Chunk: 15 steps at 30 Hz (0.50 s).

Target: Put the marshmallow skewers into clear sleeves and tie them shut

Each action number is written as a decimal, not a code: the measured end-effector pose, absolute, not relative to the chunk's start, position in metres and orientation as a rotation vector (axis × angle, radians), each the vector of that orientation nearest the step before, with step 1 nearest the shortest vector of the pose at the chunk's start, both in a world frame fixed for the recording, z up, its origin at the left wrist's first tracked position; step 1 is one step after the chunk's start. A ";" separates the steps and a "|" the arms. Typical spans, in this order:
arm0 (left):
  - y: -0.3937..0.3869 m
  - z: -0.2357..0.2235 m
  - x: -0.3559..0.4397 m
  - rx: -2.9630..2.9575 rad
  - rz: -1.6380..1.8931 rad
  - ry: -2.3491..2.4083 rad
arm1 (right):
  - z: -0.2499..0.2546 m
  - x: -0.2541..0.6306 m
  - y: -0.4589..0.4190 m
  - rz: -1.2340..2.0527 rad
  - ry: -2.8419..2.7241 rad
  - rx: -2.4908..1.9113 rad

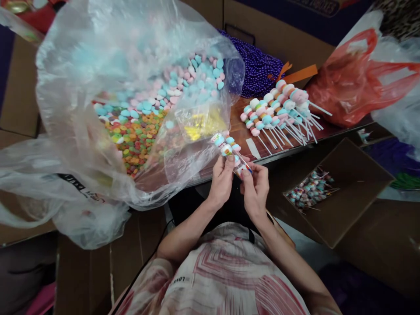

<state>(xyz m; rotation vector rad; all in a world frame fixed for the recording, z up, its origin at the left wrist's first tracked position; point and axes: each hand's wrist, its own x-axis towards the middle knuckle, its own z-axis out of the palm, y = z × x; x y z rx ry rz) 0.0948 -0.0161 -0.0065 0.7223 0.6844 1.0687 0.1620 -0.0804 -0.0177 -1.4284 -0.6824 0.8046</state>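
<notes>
My left hand (223, 178) is closed on a candy skewer (226, 148) in a clear printed wrapper, gripping it around its middle. My right hand (256, 186) pinches the lower end of the same wrapper, where red and blue print shows. The skewer tilts, its pink, white and blue candies pointing away from me. Just beyond, at the table's edge, a pile of unwrapped candy skewers (278, 109) lies with white sticks toward me. To the left, a big clear plastic bag (131, 57) spreads open over loose pastel candies (177, 83) and ring-shaped gummies (141, 135).
Yellow strips (205, 124) lie under clear plastic near the bag's edge. Purple bead strings (259, 65) and a red plastic bag (354, 87) stand at the back. Below the table on the right, a cardboard box (354, 192) holds many wrapped candy skewers (311, 189).
</notes>
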 end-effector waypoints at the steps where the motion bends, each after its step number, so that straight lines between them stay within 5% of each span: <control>1: -0.017 -0.008 0.094 0.742 1.080 0.691 | -0.016 0.160 -0.077 0.833 -0.610 -1.399; 10: -0.013 -0.023 0.068 0.974 1.031 0.646 | 0.009 0.148 -0.055 1.221 -0.286 -1.178; 15: -0.003 -0.021 0.055 0.854 1.060 0.625 | 0.008 0.153 -0.044 1.306 -0.696 -1.308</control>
